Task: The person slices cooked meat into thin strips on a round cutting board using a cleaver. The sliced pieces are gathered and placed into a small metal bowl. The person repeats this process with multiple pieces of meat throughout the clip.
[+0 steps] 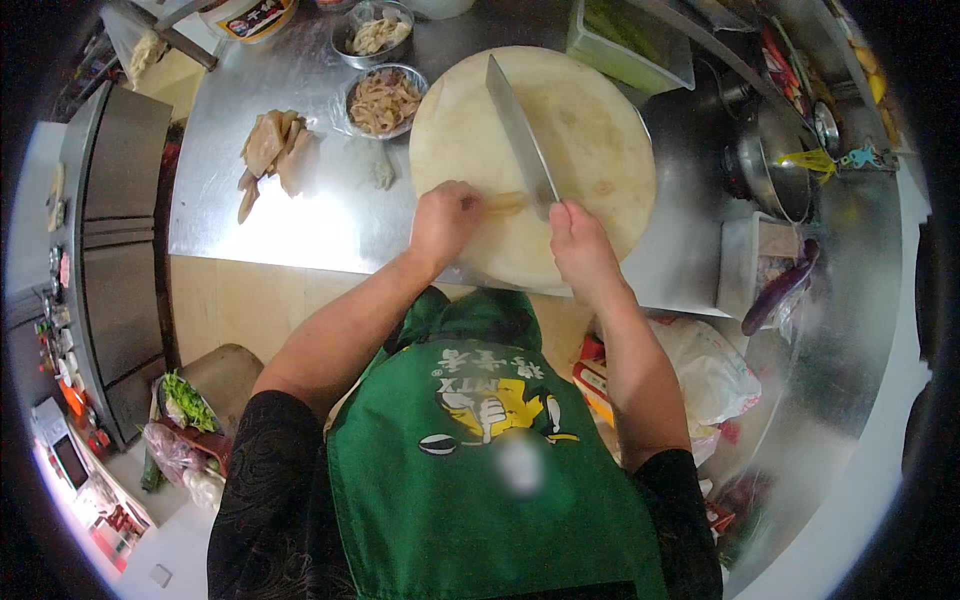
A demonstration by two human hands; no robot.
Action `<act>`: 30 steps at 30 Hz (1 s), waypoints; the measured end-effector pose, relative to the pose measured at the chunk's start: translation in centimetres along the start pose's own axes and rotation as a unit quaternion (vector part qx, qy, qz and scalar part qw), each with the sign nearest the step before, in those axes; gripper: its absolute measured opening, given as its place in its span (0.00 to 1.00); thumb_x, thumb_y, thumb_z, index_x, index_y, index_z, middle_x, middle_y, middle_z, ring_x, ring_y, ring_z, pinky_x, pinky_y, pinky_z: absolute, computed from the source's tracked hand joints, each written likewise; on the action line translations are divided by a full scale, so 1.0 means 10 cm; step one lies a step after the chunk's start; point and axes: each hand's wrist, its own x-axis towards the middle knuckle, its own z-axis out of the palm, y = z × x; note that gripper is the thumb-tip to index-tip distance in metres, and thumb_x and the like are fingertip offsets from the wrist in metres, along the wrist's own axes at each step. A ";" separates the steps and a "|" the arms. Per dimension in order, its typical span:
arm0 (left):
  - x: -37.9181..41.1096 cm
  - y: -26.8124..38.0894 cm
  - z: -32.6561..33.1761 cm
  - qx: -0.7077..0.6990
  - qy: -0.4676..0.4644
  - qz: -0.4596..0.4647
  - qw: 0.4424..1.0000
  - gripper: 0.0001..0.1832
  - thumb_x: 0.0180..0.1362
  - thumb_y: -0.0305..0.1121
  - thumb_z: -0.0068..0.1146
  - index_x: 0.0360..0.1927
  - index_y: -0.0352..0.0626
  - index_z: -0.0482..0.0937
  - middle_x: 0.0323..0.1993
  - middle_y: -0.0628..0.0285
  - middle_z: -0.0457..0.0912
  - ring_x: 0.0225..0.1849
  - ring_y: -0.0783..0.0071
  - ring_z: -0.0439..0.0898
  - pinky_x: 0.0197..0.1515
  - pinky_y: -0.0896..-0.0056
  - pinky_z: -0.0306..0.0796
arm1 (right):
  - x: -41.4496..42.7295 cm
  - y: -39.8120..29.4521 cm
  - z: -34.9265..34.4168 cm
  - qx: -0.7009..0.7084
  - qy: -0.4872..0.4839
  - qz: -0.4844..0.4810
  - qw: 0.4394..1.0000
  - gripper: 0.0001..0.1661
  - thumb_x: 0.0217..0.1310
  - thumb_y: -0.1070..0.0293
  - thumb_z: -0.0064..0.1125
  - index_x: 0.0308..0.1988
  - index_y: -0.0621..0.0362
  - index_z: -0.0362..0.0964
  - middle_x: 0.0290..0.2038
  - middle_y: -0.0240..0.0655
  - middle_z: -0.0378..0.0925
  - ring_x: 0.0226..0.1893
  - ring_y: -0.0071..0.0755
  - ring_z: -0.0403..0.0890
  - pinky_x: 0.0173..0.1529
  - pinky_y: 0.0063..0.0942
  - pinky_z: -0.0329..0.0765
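On the round, pale chopping board (465,112), my left hand (444,217) has its fingers curled around the near end of a tan strip of food (507,202). My right hand (586,251) grips the handle of a cleaver (519,131), whose long blade slants up and left across the board. The blade's heel is close to the strip's right end; I cannot tell whether they touch. Left of the board lies a pile of tan, flat food pieces (274,150) on the steel table (217,187). A plastic-lined bowl (426,81) beside the board holds cut tan strips (382,103).
Behind that bowl is a metal bowl (339,51) of pale pieces. Crumpled clear plastic (380,166) lies left of the board. A plastic bin (660,71) touches the far right area. At right are a steel wok (776,161) and an eggplant (780,292) on a container (739,262).
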 end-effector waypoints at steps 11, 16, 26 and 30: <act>0.02 0.00 0.09 0.008 0.002 0.031 0.999 0.08 0.50 0.26 0.63 0.34 0.36 0.84 0.33 0.48 0.84 0.35 0.53 0.84 0.41 0.61 0.78 | 0.00 0.05 0.04 -0.008 0.008 0.001 1.000 0.22 0.75 0.56 0.40 0.47 0.66 0.71 0.42 0.61 0.78 0.45 0.68 0.77 0.50 0.50 0.73; 0.00 0.05 0.05 0.003 0.006 -0.015 1.000 0.08 0.51 0.28 0.63 0.34 0.36 0.85 0.33 0.48 0.84 0.35 0.53 0.84 0.41 0.61 0.78 | -0.01 -0.03 -0.05 -0.017 -0.001 -0.014 1.000 0.22 0.75 0.56 0.40 0.45 0.66 0.71 0.41 0.60 0.78 0.45 0.68 0.77 0.50 0.50 0.73; -0.03 -0.03 0.05 0.013 -0.001 -0.010 1.000 0.06 0.52 0.27 0.61 0.33 0.36 0.84 0.33 0.48 0.84 0.35 0.52 0.84 0.40 0.61 0.77 | -0.02 -0.01 0.05 -0.006 -0.006 0.021 1.000 0.23 0.75 0.55 0.40 0.44 0.65 0.71 0.39 0.60 0.78 0.42 0.68 0.77 0.47 0.50 0.74; -0.02 0.01 0.17 -0.011 0.033 0.023 0.999 0.06 0.53 0.26 0.61 0.33 0.37 0.84 0.32 0.48 0.84 0.35 0.52 0.84 0.40 0.61 0.77 | -0.08 -0.18 -0.02 -0.013 -0.013 -0.022 1.000 0.22 0.75 0.55 0.41 0.44 0.65 0.71 0.38 0.59 0.78 0.41 0.68 0.78 0.45 0.50 0.74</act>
